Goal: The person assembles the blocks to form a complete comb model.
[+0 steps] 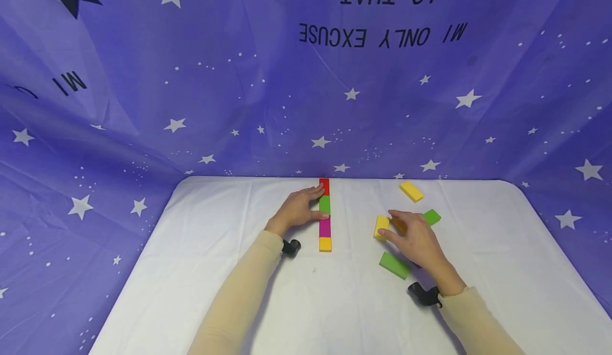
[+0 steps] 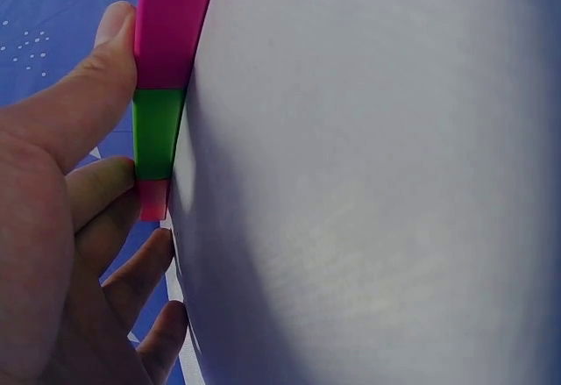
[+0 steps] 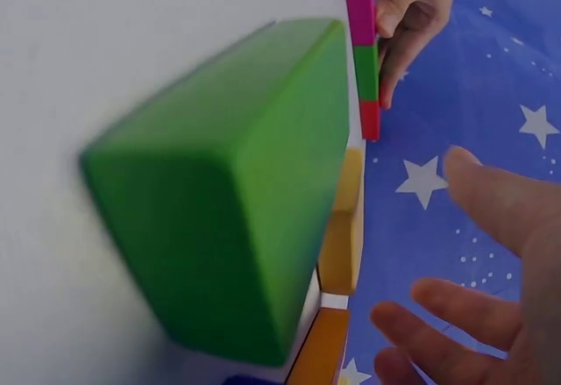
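A straight row of blocks lies on the white table: a red block (image 1: 324,186), a green block (image 1: 324,204), a magenta block (image 1: 325,227) and a yellow-orange block (image 1: 325,244). Along the row's left side, my left hand (image 1: 298,208) touches it with thumb and fingertips. My right hand (image 1: 417,241) hovers around a loose yellow block (image 1: 382,227), its thumb and fingers spread; the right wrist view shows no grip on the block. Partly under this hand lies an orange block (image 3: 320,350). Nearer me sits a loose green block (image 1: 394,265), large in the right wrist view.
Farther back on the right lies another yellow block (image 1: 411,191). A second loose green block (image 1: 432,217) shows beyond the right hand. A dark blue or purple block (image 3: 250,380) is mostly hidden. A purple star-print cloth (image 1: 268,105) hangs behind the table (image 1: 215,302).
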`<act>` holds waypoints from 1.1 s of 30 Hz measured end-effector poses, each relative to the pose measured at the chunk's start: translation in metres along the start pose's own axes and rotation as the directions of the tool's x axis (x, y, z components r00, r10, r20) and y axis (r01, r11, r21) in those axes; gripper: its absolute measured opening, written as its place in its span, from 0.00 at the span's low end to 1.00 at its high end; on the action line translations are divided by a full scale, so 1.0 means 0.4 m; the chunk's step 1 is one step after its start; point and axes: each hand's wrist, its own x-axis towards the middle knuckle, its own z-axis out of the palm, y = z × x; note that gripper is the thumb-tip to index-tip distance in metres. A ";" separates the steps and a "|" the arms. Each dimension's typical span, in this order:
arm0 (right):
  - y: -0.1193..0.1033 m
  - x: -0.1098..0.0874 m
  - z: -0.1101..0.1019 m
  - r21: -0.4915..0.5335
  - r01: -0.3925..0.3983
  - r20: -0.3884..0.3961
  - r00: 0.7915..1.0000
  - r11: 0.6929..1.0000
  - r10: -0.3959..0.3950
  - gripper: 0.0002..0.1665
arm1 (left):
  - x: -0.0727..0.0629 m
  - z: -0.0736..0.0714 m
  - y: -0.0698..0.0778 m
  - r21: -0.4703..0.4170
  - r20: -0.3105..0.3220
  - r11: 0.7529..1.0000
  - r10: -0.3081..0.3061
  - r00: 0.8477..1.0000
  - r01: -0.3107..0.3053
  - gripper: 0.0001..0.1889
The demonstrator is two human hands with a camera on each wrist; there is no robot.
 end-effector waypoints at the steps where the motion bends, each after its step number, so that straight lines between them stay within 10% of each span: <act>1: 0.001 0.001 0.000 -0.014 0.009 0.011 1.000 1.000 -0.009 0.38 | 0.001 0.000 0.000 -0.001 -0.001 1.000 0.000 1.000 0.000 0.44; 18: 0.025 0.014 0.010 -0.066 0.120 0.073 0.991 0.991 -0.115 0.29 | 0.001 0.011 0.001 0.003 0.003 1.000 -0.017 1.000 0.017 0.44; 33: -0.007 0.036 0.026 -0.128 0.088 0.123 0.990 0.988 -0.073 0.41 | -0.005 0.000 0.005 -0.001 -0.003 1.000 -0.018 1.000 0.018 0.43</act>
